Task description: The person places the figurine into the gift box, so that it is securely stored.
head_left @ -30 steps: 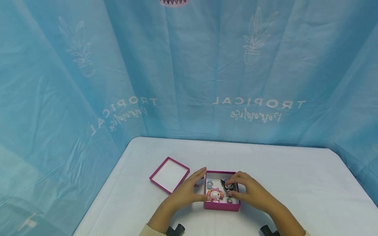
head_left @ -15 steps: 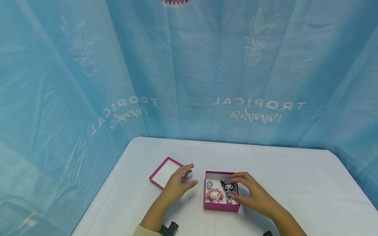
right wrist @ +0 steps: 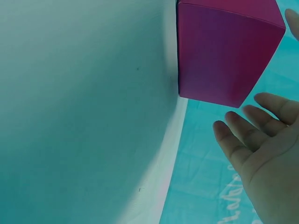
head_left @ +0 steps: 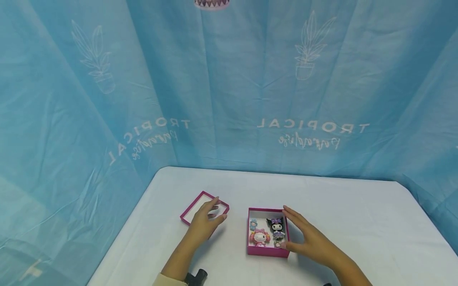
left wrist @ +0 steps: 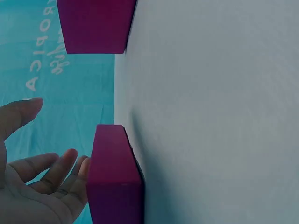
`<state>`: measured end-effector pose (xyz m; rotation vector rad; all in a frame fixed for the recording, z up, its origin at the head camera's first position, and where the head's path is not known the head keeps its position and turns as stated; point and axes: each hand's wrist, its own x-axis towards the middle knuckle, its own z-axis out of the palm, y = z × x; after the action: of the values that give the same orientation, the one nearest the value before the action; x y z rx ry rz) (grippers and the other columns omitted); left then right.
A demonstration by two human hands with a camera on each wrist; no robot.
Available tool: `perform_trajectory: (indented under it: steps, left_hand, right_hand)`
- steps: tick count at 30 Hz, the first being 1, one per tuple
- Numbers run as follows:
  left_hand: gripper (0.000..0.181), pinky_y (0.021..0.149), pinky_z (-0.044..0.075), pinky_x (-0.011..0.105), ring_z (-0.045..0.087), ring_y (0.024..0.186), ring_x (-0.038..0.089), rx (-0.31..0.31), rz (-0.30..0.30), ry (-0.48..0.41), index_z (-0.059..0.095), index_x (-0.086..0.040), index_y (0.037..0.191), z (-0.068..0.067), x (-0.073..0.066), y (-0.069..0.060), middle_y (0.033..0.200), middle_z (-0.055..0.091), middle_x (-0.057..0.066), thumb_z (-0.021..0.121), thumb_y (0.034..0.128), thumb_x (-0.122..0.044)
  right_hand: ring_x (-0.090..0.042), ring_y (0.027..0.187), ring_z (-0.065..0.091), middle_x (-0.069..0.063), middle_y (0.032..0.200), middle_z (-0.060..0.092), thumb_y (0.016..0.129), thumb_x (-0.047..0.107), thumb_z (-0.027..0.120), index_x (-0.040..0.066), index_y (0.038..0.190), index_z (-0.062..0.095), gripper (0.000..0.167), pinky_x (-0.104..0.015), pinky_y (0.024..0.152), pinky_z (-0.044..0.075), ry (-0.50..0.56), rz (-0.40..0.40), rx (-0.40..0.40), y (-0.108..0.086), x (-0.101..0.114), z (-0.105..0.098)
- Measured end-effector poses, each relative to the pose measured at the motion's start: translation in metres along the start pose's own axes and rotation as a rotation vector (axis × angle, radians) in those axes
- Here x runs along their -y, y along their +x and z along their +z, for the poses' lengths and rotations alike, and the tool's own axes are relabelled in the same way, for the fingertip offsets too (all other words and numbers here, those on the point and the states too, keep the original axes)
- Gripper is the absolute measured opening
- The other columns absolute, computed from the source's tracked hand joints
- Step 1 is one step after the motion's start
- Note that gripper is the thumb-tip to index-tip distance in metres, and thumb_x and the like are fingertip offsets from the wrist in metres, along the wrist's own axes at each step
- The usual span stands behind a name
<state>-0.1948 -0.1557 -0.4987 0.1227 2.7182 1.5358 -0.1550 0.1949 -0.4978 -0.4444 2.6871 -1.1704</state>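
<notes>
A magenta-edged box (head_left: 267, 252) with a white inside stands on the table. In it lie a pink-haired figurine (head_left: 260, 237), a black-hooded figurine (head_left: 277, 227), a small blue figurine (head_left: 253, 224) and another small one (head_left: 277, 244) near the front. My right hand (head_left: 312, 241) is spread at the box's right side, thumb at the front corner, fingers by the back one; whether it touches is unclear. Over the matching box lid (head_left: 191, 210) hovers my left hand (head_left: 202, 224), fingers loosely bent and holding nothing. That hand partly covers the lid, which lies with its white inside up.
White cloth covers the table (head_left: 343, 214). Behind and to the left hangs a blue printed curtain (head_left: 229, 87). The lid lies left of the box with a gap of cloth between them.
My left hand has moved left from the box to the lid. My right hand has drawn its fingers back from the black-hooded figurine and straightened them by the box's side.
</notes>
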Motion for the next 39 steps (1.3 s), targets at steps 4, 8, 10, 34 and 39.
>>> perform_trajectory:
  steps: [4, 8, 10, 34, 39]
  left_hand:
    - [0.068, 0.108, 0.051, 0.048, 0.058, 0.132, 0.033, 0.007, -0.025, -0.011, 0.046, -0.013, 0.152, -0.002, 0.006, 0.0, 0.145, 0.057, 0.009, 0.074, 0.0923, -0.034]
    - [0.068, 0.111, 0.048, 0.053, 0.056, 0.135, 0.035, 0.031, -0.075, -0.023, 0.049, -0.013, 0.15, -0.004, 0.009, -0.001, 0.143, 0.06, 0.011, 0.074, 0.0915, -0.037]
    - [0.067, 0.111, 0.048, 0.055, 0.056, 0.134, 0.037, 0.039, -0.087, -0.025, 0.05, -0.013, 0.149, -0.005, 0.01, -0.001, 0.142, 0.061, 0.013, 0.074, 0.091, -0.038]
    - [0.061, 0.108, 0.052, 0.046, 0.061, 0.12, 0.024, 0.067, -0.129, -0.111, 0.058, -0.015, 0.141, -0.012, 0.014, -0.009, 0.127, 0.065, 0.005, 0.081, 0.0853, -0.029]
    - [0.058, 0.103, 0.055, 0.035, 0.062, 0.117, 0.022, 0.068, -0.124, -0.109, 0.06, -0.014, 0.138, -0.013, 0.017, -0.011, 0.125, 0.065, 0.005, 0.08, 0.0853, -0.023]
  right_hand:
    - [-0.037, 0.155, 0.025, 0.004, 0.17, 0.022, 0.081, 0.051, 0.08, 0.044, 0.159, 0.022, 0.097, -0.072, 0.114, 0.034, -0.008, 0.019, 0.016, -0.002, -0.001, 0.001]
    - [-0.036, 0.155, 0.024, 0.004, 0.17, 0.021, 0.081, 0.053, 0.08, 0.041, 0.16, 0.022, 0.099, -0.071, 0.115, 0.033, -0.014, 0.019, 0.027, -0.003, -0.001, 0.001]
    - [-0.036, 0.156, 0.023, 0.003, 0.171, 0.02, 0.08, 0.053, 0.08, 0.036, 0.161, 0.023, 0.1, -0.07, 0.116, 0.032, -0.02, 0.013, 0.03, -0.003, -0.001, 0.001]
    - [-0.035, 0.158, 0.016, 0.004, 0.172, 0.013, 0.082, 0.055, 0.078, 0.034, 0.162, 0.02, 0.101, -0.07, 0.118, 0.027, 0.003, 0.005, 0.064, -0.003, -0.007, 0.001]
    - [-0.036, 0.158, 0.015, 0.004, 0.172, 0.013, 0.083, 0.054, 0.077, 0.032, 0.162, 0.02, 0.101, -0.071, 0.118, 0.026, 0.02, 0.006, 0.068, -0.003, -0.007, 0.001]
